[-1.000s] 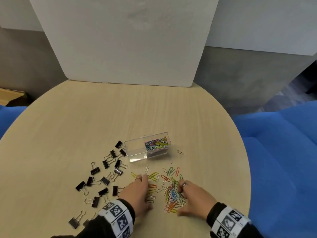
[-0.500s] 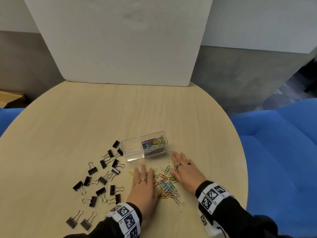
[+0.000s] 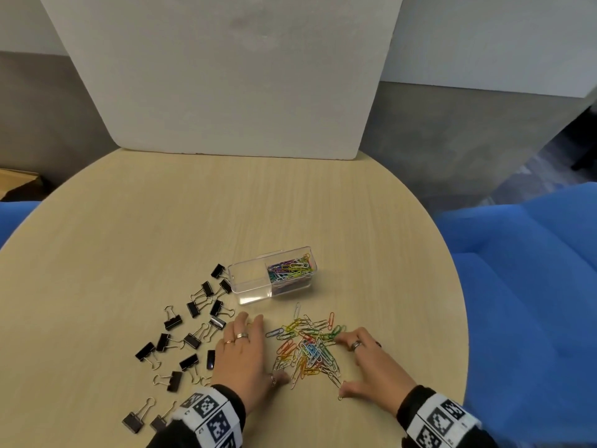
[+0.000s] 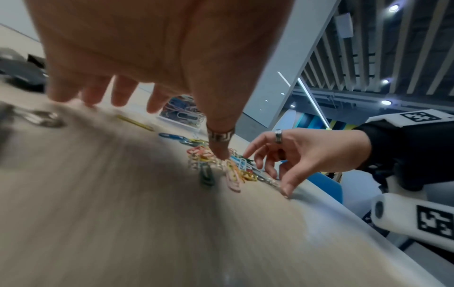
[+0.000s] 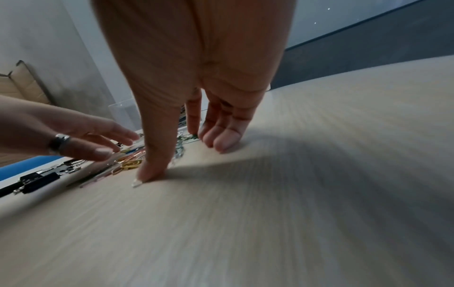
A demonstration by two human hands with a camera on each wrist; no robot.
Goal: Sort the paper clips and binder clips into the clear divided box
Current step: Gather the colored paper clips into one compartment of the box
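Both hands, left hand (image 3: 240,354) and right hand (image 3: 371,367), fingers relaxed, flanking paper clips (image 3: 307,347).

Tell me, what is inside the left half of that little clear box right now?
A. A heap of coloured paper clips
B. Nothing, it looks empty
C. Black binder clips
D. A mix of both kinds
B: in the head view the clear divided box shows a bare left compartment, while the coloured paper clips fill only its right one, and the black binder clips all lie outside on the table.
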